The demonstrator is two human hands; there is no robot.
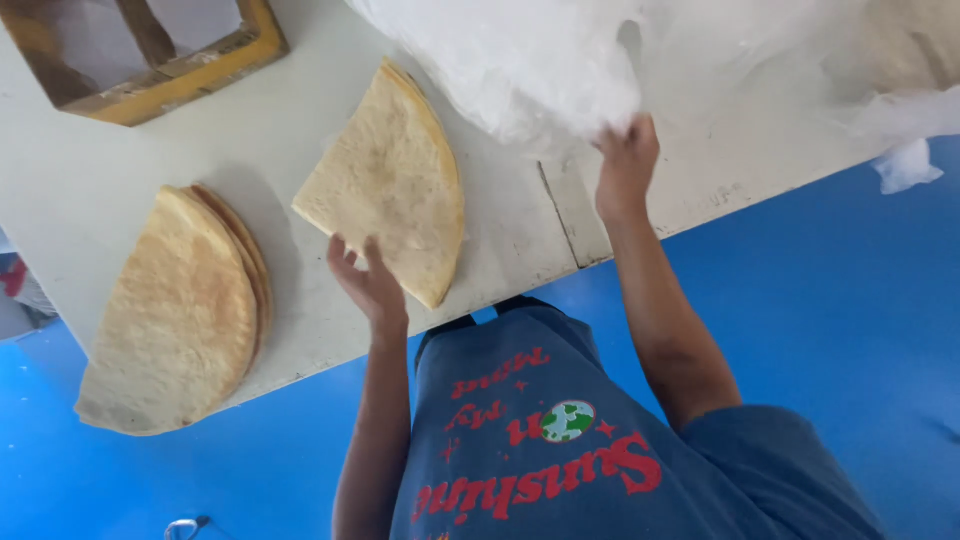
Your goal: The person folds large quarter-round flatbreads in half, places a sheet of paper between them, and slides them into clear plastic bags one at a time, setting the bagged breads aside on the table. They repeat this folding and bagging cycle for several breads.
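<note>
In the head view my left hand [366, 278] rests with spread fingers on the near edge of a folded quarter stack of thin flatbread [392, 182] on the white table [90, 170]. My right hand [627, 160] reaches up and grips the edge of a large translucent white plastic sheet [540, 60] bunched over the table's far side. A second stack of flatbreads folded in half [180, 310] lies to the left, overhanging the table's near edge.
A yellow wooden frame [170, 70] sits at the table's far left corner. A seam [560, 215] splits the tabletop near my right wrist. The floor [830, 300] is blue. More plastic [905, 165] hangs off the table at right.
</note>
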